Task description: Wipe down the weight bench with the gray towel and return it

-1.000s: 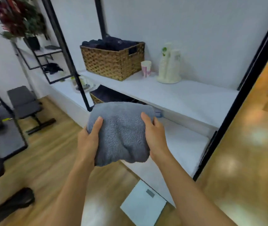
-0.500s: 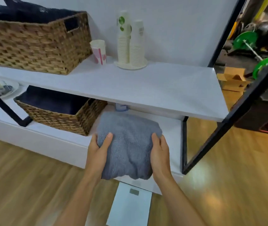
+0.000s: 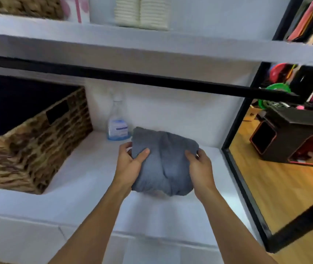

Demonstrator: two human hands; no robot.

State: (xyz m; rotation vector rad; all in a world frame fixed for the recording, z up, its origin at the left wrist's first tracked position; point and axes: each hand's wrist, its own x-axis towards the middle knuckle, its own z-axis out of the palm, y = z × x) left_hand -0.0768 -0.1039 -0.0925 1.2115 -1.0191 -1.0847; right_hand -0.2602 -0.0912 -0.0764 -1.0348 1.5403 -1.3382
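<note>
Head camera view: both bare hands grasp a folded, plush gray towel [image 3: 164, 162] over the smooth white lower shelf [image 3: 87, 180], left hand [image 3: 131, 162] pinching its left edge, right hand [image 3: 199, 168] its right. Just behind stands a blurry clear plastic spray bottle [image 3: 117, 122], apparently blue-labelled; a coarse woven wicker basket [image 3: 37, 145] sits at left.

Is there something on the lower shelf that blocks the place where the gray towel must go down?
Nothing visible does. Both hands, left hand and right hand, hold the gray towel over bare lower shelf, between wicker basket and frame; the spray bottle stands behind.
</note>
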